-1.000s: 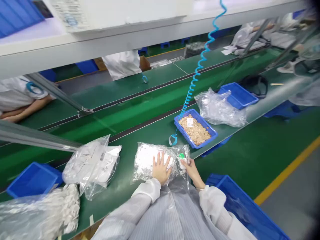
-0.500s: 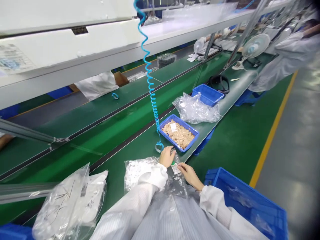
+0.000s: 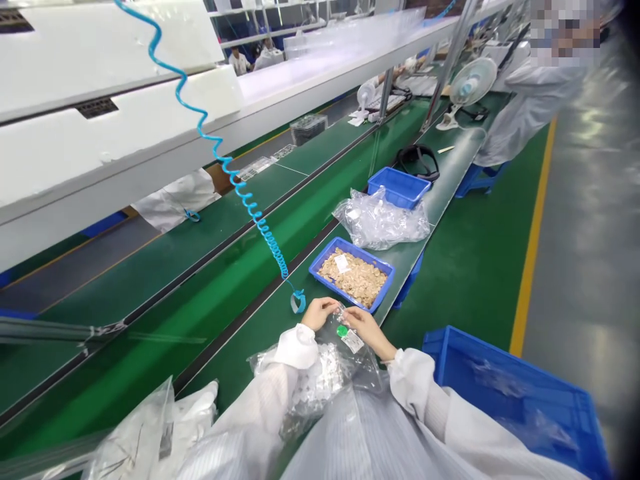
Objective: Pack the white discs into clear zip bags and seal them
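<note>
The left hand (image 3: 316, 313) has been brought across to meet the right hand (image 3: 367, 328) at the neck of a clear plastic bag (image 3: 320, 380), which lies on the green tabletop (image 3: 235, 353) at about 6 o'clock from the hands, with small white parts bunched inside. Both grips are narrow, pinched on the film beside a white label (image 3: 352, 341) and a green tag (image 3: 342, 331). A blue tray (image 3: 325, 259) of tan pieces is set at 12 o'clock, a blue wrist strap (image 3: 298, 301) lies at 11 o'clock, and a blue crate (image 3: 450, 337) stands at 4 o'clock.
</note>
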`<state>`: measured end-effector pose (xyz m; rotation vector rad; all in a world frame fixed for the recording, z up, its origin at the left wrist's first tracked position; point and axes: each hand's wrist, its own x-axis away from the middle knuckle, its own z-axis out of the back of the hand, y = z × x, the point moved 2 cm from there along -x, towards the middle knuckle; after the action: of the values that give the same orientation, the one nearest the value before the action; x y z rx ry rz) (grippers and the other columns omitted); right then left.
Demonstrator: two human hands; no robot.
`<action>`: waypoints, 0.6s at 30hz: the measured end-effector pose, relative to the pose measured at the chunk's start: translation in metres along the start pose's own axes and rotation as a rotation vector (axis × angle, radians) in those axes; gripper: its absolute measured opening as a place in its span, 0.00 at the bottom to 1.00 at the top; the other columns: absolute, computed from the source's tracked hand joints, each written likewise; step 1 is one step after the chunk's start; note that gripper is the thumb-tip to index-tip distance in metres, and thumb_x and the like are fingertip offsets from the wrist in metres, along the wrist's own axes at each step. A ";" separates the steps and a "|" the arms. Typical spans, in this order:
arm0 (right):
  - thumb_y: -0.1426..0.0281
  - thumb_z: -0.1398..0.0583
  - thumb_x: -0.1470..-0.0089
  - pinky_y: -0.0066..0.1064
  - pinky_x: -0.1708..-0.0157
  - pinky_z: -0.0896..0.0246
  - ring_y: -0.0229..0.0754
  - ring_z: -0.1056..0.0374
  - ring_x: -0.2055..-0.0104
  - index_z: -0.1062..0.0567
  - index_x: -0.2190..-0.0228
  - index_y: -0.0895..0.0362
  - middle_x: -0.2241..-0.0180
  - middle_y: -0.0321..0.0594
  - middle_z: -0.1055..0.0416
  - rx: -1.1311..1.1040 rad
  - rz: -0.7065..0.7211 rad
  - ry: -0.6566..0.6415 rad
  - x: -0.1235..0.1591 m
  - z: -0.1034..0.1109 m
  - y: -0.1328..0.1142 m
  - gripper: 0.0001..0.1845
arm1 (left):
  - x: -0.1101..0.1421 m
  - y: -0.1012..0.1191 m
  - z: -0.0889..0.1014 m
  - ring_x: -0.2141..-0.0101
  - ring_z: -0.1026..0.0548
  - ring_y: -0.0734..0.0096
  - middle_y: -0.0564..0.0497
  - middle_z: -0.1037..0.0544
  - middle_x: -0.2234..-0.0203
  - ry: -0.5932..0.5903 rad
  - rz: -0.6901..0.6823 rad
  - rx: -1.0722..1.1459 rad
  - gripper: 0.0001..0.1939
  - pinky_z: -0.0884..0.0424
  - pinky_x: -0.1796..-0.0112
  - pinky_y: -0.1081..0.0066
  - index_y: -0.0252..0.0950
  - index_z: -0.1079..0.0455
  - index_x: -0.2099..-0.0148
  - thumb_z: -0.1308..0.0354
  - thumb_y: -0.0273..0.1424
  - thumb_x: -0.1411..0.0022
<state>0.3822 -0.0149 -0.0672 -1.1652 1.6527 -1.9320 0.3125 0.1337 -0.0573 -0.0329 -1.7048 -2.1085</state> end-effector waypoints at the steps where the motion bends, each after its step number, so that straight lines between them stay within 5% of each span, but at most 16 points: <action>1: 0.57 0.39 0.47 0.34 0.65 0.34 0.37 0.31 0.70 0.26 0.66 0.60 0.72 0.36 0.27 -0.011 -0.005 0.009 -0.006 -0.005 -0.001 0.17 | 0.000 0.000 0.004 0.64 0.24 0.69 0.50 0.23 0.67 -0.003 -0.002 0.005 0.13 0.28 0.57 0.60 0.31 0.28 0.61 0.44 0.37 0.36; 7: 0.62 0.40 0.44 0.33 0.64 0.34 0.35 0.32 0.70 0.27 0.68 0.61 0.72 0.34 0.29 -0.011 0.004 0.032 -0.023 -0.016 0.001 0.12 | 0.001 -0.009 0.015 0.60 0.24 0.67 0.49 0.22 0.62 0.003 0.002 0.059 0.10 0.30 0.52 0.58 0.32 0.28 0.59 0.43 0.34 0.37; 18: 0.62 0.40 0.44 0.34 0.62 0.35 0.35 0.32 0.69 0.28 0.70 0.61 0.73 0.33 0.30 0.035 0.031 -0.003 -0.028 -0.015 0.002 0.13 | 0.001 -0.013 0.011 0.71 0.27 0.74 0.54 0.26 0.74 0.070 -0.023 0.098 0.10 0.28 0.64 0.66 0.31 0.31 0.66 0.42 0.34 0.38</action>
<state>0.3871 0.0147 -0.0790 -1.1218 1.6195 -1.9317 0.3047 0.1454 -0.0664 0.0889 -1.7725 -2.0154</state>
